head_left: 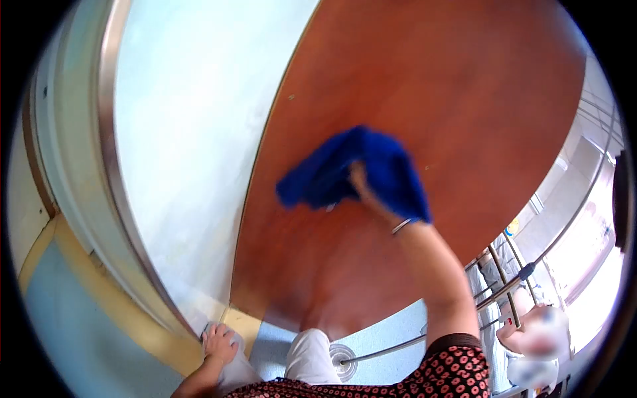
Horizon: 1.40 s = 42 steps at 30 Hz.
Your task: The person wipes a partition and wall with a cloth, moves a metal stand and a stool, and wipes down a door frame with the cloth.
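My right hand presses a blue cloth against a reddish-brown door panel. The cloth is spread and draped around the hand, and its edges are blurred; most of the fingers are hidden in it. A thin bracelet sits on the right wrist. Lower left, my left hand rests on my trouser leg at the knee, fingers apart, with nothing in it. A pale wall or panel borders the reddish-brown panel on the left.
A metal pole rises from a round base near my feet and slants to the right. Behind it, a person is at a bed with rails. A metal-edged frame runs down the left side.
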Each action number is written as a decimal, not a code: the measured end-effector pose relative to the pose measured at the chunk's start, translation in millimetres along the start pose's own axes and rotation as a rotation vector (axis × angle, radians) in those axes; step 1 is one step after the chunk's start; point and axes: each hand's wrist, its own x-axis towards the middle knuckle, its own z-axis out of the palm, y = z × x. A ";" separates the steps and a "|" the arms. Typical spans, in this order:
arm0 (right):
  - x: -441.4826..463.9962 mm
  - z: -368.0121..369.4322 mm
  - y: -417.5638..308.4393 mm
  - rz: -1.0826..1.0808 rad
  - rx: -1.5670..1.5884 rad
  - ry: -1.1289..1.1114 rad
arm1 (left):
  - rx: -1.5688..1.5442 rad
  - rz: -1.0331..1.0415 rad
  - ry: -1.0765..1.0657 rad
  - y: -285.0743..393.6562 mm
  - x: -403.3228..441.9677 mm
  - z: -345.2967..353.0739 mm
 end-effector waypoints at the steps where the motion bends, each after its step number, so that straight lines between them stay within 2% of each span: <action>1: 16.4 -44.6 -33.9 -0.265 -0.305 0.214 | 0.005 0.023 0.015 0.1 2.6 0.0; 2: 33.8 -61.5 3.8 -0.102 -0.401 0.328 | 0.009 0.020 0.027 -0.5 2.4 1.4; 3: 56.1 -97.3 49.9 -0.067 -0.810 0.282 | 0.009 0.009 0.036 0.1 1.7 3.7; 4: 81.1 -132.0 103.2 -0.345 -0.698 0.596 | 0.010 0.019 0.042 -0.1 2.5 4.7; 6: 94.2 -213.0 94.1 -0.266 -0.831 0.694 | 0.024 0.002 0.030 0.2 3.9 6.8; 8: 95.8 -265.7 100.9 0.079 -0.864 1.014 | 0.027 0.004 0.026 -0.3 3.0 7.8; 10: 96.7 -275.0 70.5 0.657 -0.786 1.202 | 0.033 -0.001 0.025 -1.7 7.1 10.7; 11: 102.8 -293.5 99.5 0.630 -0.917 1.201 | 0.038 0.006 0.034 -3.5 7.9 12.9; 13: 126.8 -274.6 84.4 0.672 -1.109 1.024 | 0.067 0.024 0.030 -9.8 6.4 16.6; 14: 134.7 -260.3 84.3 0.551 -1.275 0.977 | 0.082 0.043 0.068 -11.1 6.6 20.5; 15: 134.8 -242.9 68.0 0.081 -1.240 0.889 | 0.096 0.067 0.107 -11.9 7.2 23.3; 16: 153.0 -224.7 61.4 0.094 -1.434 0.860 | 0.107 0.084 0.104 -13.5 7.1 24.0; 17: 189.4 -261.6 99.7 -0.022 -1.260 0.416 | 0.096 0.073 0.098 -13.7 7.6 24.2; 18: 174.2 -187.4 67.6 -0.410 -1.409 0.770 | 0.085 0.064 0.092 -13.2 9.1 26.1; 19: 175.6 -148.3 47.3 -0.670 -1.248 0.906 | 0.096 0.058 0.110 -13.7 10.1 29.9; 20: 163.9 -124.0 10.2 0.058 -1.147 0.216 | 0.103 0.070 0.115 -9.9 9.5 24.6; 21: 145.4 -104.8 -1.8 -0.396 -1.182 0.352 | 0.090 0.054 0.076 -6.1 5.3 17.4; 22: 145.7 -89.9 8.5 -0.552 -1.048 0.308 | 0.079 0.035 0.039 -3.4 4.9 12.1; 23: 164.5 -77.9 34.9 -0.841 -0.741 0.257 | 0.088 0.040 0.043 -2.4 6.6 12.0; 24: 158.4 -77.5 33.8 -0.813 -0.652 0.173 | 0.093 0.010 0.028 -2.9 7.0 14.9; 26: 161.0 -97.3 42.9 -0.718 -0.797 0.217 | 0.113 -0.016 0.017 -4.2 10.3 16.9; 28: 126.5 -157.3 -20.3 -0.070 -0.930 0.031 | 0.151 -0.044 -0.026 -3.6 11.1 17.9; 29: 119.6 -168.3 -34.0 0.125 -1.077 0.151 | 0.161 -0.044 -0.030 -3.2 10.2 17.1; 30: 103.3 -193.8 -38.6 -0.069 -1.076 0.376 | 0.134 -0.026 0.004 -2.9 8.2 17.4; 31: 97.9 -214.3 -20.1 -0.127 -1.091 0.554 | 0.106 -0.008 0.034 -3.8 4.4 18.4; 32: 106.6 -243.1 24.5 -0.651 -1.083 0.875 | 0.113 -0.011 0.019 -5.2 3.8 20.1; 33: 92.7 -262.6 19.7 -0.179 -1.113 0.742 | 0.105 -0.003 0.047 -5.6 5.6 22.3; 34: 86.1 -290.7 42.3 -0.216 -1.082 0.828 | 0.098 0.005 0.073 -4.2 6.5 21.3; 36: 72.0 -367.7 117.8 -0.171 -1.266 0.862 | 0.066 0.021 0.049 -1.0 8.9 16.2; 38: 49.7 -448.2 205.1 -0.255 -1.473 0.857 | 0.049 0.061 0.097 -1.8 9.8 17.4; 39: 33.9 -484.3 249.9 -0.383 -1.592 0.854 | 0.056 0.067 0.104 -6.6 10.9 22.1; 40: 17.3 -530.2 310.3 -0.770 -1.840 0.902 | 0.062 0.074 0.079 -6.9 11.6 22.9; 42: -41.5 -430.7 275.1 -0.051 -1.452 0.760 | 0.083 0.045 0.086 -1.9 13.9 20.2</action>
